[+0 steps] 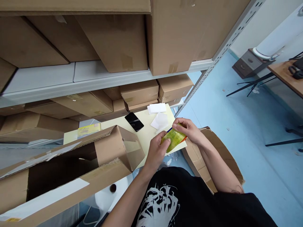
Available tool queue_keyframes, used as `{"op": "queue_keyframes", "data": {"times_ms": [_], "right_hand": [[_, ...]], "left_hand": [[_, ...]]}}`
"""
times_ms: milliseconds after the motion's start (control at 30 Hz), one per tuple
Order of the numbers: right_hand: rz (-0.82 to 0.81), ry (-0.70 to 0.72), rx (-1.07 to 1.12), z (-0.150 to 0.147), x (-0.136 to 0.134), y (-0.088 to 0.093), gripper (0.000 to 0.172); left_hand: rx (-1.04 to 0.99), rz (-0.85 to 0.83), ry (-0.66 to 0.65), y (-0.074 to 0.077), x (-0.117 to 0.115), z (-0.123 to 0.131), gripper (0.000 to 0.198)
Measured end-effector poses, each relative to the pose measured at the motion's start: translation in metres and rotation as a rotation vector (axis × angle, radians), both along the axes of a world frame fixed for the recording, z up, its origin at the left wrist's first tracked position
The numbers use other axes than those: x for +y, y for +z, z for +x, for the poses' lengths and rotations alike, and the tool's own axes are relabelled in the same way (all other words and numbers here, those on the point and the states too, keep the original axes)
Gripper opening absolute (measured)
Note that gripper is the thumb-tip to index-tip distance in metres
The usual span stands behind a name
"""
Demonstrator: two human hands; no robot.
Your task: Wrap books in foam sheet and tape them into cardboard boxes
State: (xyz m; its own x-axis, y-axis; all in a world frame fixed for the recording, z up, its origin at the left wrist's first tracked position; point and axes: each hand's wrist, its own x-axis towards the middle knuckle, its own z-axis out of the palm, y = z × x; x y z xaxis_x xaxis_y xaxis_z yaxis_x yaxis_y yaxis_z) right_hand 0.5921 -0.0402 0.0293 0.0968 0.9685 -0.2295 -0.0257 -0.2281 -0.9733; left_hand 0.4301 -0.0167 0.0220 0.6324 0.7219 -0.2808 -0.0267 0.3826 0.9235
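Note:
Between my two hands is a flat yellow-green packet (pixel 175 138) with a bit of blue and orange-red showing at its edges. My left hand (pixel 158 147) grips its near left end, thumb lying on top. At the far right end, my right hand (pixel 186 128) pinches the packet with thumb and fingers. Below it is a pale yellow tabletop (pixel 145 138), where white paper slips (pixel 159 121) and a black smartphone (pixel 134 121) lie beyond my left hand. The packet's underside is hidden.
A long open cardboard box (pixel 111 151) stands at the left, beside a yellow package (pixel 88 130). Shelves (pixel 99 75) full of cartons rise in front. Another open carton (pixel 220 151) sits low at the right, under my right forearm. A desk (pixel 286 72) stands far right.

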Motion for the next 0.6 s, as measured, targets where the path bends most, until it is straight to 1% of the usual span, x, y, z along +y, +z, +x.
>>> {"op": "queue_keyframes", "data": {"times_ms": [167, 267, 367, 467, 533, 600], "right_hand": [[-0.002, 0.019, 0.002, 0.002, -0.003, -0.004, 0.031], [-0.009, 0.022, 0.004, 0.003, -0.004, -0.003, 0.031], [-0.025, 0.022, 0.003, 0.002, -0.005, 0.001, 0.031], [-0.033, 0.019, -0.008, 0.001, -0.006, 0.002, 0.031], [-0.042, 0.040, -0.010, 0.001, -0.005, 0.003, 0.031], [-0.049, 0.083, -0.001, 0.004, -0.003, 0.003, 0.031]], "left_hand": [[-0.042, -0.032, -0.034, -0.003, 0.001, -0.003, 0.008], [-0.029, -0.044, -0.066, 0.000, 0.003, -0.004, 0.012], [-0.003, -0.040, -0.060, 0.004, 0.003, -0.002, 0.018], [0.008, -0.036, -0.060, 0.007, 0.002, -0.001, 0.018], [0.049, -0.017, -0.085, 0.008, 0.003, -0.002, 0.019], [0.113, 0.046, -0.104, 0.008, 0.006, -0.006, 0.020]]}}
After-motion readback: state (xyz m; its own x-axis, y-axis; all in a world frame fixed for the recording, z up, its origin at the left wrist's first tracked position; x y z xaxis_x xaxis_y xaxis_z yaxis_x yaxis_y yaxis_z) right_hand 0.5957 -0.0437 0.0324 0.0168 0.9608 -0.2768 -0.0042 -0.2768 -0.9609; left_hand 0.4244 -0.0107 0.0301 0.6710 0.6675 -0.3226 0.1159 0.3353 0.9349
